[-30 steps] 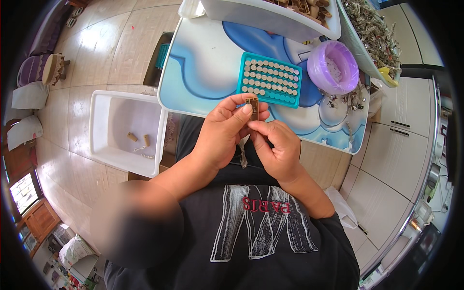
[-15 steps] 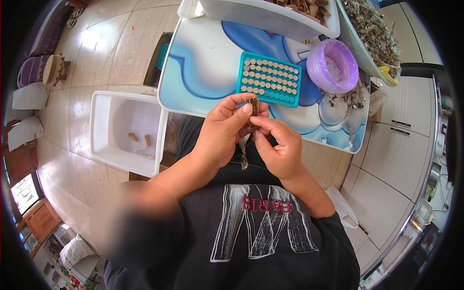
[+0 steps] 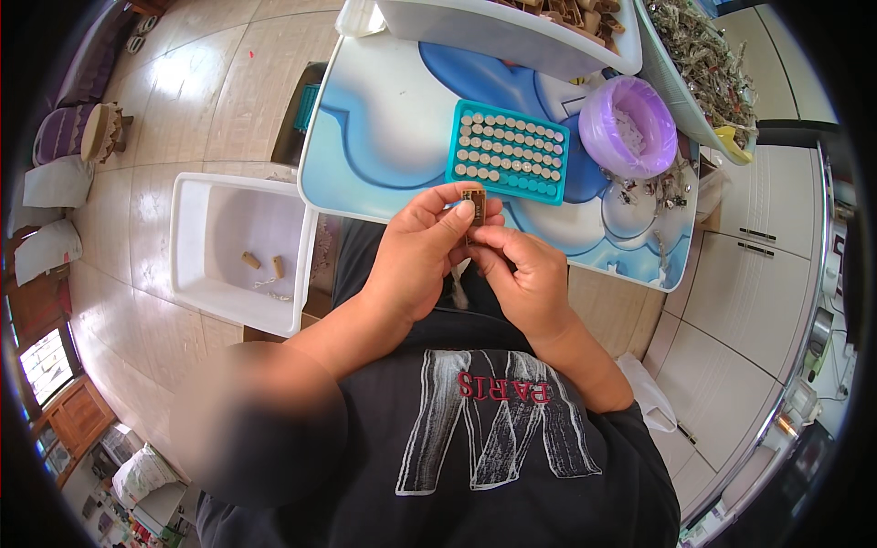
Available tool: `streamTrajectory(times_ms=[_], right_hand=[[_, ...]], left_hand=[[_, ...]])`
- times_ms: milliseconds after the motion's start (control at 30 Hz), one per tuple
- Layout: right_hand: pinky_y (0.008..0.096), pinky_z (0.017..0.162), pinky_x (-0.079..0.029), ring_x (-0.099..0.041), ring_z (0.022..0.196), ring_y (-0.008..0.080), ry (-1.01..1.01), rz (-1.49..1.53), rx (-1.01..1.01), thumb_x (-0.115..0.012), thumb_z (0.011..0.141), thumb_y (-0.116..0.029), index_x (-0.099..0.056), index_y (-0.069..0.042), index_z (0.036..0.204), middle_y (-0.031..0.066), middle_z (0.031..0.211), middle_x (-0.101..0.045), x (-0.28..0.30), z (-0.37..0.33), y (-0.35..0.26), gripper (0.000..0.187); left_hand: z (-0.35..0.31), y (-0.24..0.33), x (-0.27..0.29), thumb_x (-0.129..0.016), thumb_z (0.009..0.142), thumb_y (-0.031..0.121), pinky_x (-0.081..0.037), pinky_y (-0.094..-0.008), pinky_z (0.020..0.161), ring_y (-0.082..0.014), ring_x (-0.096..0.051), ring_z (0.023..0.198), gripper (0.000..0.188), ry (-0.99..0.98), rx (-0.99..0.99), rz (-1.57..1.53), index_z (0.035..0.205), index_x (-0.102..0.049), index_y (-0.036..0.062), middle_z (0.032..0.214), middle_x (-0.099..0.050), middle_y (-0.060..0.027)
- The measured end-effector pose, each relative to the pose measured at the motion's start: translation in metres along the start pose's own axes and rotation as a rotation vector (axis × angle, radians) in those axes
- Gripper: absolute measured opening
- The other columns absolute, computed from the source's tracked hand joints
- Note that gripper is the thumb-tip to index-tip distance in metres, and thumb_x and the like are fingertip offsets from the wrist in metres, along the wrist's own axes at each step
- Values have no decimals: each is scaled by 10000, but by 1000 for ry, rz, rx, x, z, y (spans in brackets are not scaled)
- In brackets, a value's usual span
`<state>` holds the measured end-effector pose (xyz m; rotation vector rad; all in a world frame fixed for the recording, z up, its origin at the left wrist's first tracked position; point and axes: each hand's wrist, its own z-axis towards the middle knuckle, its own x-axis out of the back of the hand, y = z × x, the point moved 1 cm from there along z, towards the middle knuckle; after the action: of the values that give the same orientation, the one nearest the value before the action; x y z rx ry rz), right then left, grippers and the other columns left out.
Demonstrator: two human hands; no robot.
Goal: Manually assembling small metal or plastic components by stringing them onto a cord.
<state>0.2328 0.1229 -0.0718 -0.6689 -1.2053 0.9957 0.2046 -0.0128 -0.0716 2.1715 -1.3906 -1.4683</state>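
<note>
Evidently, We Are Gripping a Small Brown Part Just in Front of the Teal Tray

With the left hand we are clamping the small brown part upright, our thumb pressing on its face and covering some of its detail; the fingers behind it are partly hiding from view. With the right hand we are holding thumb and forefinger close together at the part's lower end, but we cannot tell whether they are pinching it or something thin. Below the hands a pale strand is hanging, too blurred for us to make out.

Beyond, the teal tray is lying on a blue-and-white table, holding rows of round silvery pieces. To its right, a purple bowl is containing whitish bits we are not seeing clearly. The upper edge is cutting off a white bin of brown pieces. At left, a white tub is holding two brown blocks. A blurred patch is covering our left arm's near end.
</note>
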Motion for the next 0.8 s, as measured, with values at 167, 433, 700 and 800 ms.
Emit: streamTrajectory(times_ms=[167, 433, 700, 800], right_hand=[[311, 531, -458, -606, 604, 237, -75, -122, 110, -690, 748, -58, -662, -49, 900, 85, 690, -632, 7, 5, 2, 155], [316, 497, -423, -543, 528, 225, -7, -105, 128, -673, 766, -47, -671, -53, 917, 76, 642, -602, 11, 11, 2, 151], [303, 536, -433, -570, 629, 208, 142, -90, 27, -676, 751, -30, -662, -44, 869, 67, 695, -581, 13, 25, 18, 120], [303, 536, -436, -564, 648, 195, 226, -284, 126, -714, 703, -44, -675, -76, 848, 34, 760, -563, 9, 40, 23, 154]], left_hand=[[3, -3, 4, -516, 937, 168, -511, -286, 804, -163, -608, 946, 244, 16, 21, -15, 1129, -528, 18, 1053, -616, -97], [3, -2, 2, -498, 944, 150, -511, -313, 848, -173, -609, 954, 276, 9, 67, 0, 1176, -520, 3, 1063, -613, -106], [0, -4, 6, -490, 948, 143, -529, -305, 816, -178, -630, 887, 313, -6, 127, 14, 1217, -500, -18, 1054, -613, -122], [2, -5, 14, -499, 946, 171, -529, -314, 814, -176, -634, 867, 334, 6, 131, 19, 1230, -498, -5, 1047, -618, -124]])
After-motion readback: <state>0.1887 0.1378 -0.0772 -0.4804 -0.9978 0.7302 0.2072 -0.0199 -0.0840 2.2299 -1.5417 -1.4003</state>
